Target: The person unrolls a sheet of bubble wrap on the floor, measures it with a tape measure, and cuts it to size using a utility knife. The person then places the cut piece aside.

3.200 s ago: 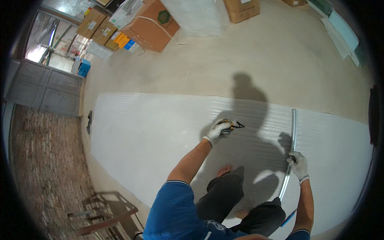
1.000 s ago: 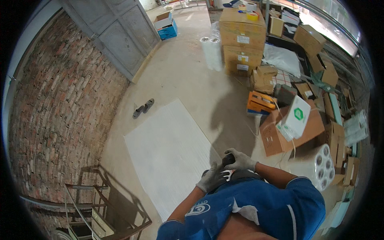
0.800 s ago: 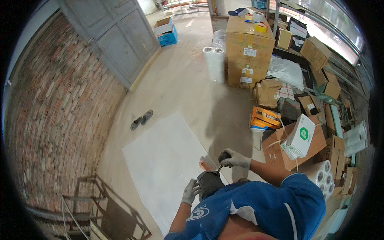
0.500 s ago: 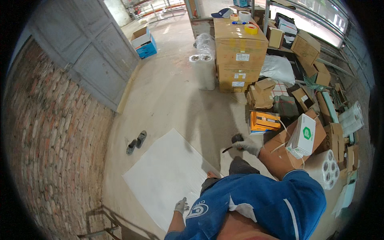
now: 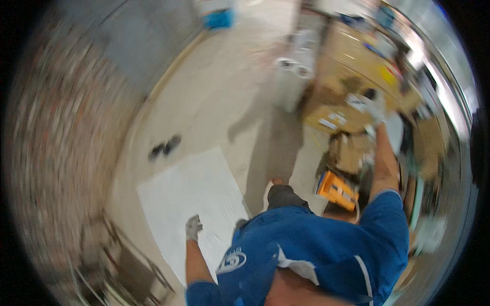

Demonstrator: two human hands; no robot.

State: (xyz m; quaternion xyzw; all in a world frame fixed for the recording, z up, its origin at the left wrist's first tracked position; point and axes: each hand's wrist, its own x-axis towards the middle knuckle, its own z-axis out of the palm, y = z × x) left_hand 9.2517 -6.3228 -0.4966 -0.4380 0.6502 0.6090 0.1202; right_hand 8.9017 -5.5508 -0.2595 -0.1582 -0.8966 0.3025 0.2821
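My left hand (image 5: 194, 228), in a pale glove, hangs above a white sheet (image 5: 178, 188) on the floor. Its fingers are loosely bent and somewhat apart, with nothing visible in them. On the other side, my right hand (image 5: 376, 109), also gloved, reaches out in front of a tall cardboard box (image 5: 342, 66). Closed round a small dark object (image 5: 370, 94), it blurs with motion; the object's exact kind is unclear. A yellow tape roll (image 5: 389, 75) rests on the box top, beyond that hand.
Plastic-wrapped rolls (image 5: 293, 84) stand left of the tall box. Nearer lie an orange box (image 5: 337, 191) and torn cartons (image 5: 351, 153). Dark slippers (image 5: 164, 148) lie beyond the sheet. A brick wall (image 5: 56, 153) and a metal frame (image 5: 138, 250) are at left.
My right hand has moved forward from low by the cartons to the tall box, still with the dark object. My left hand has lifted away from my side. The view has turned and blurred.
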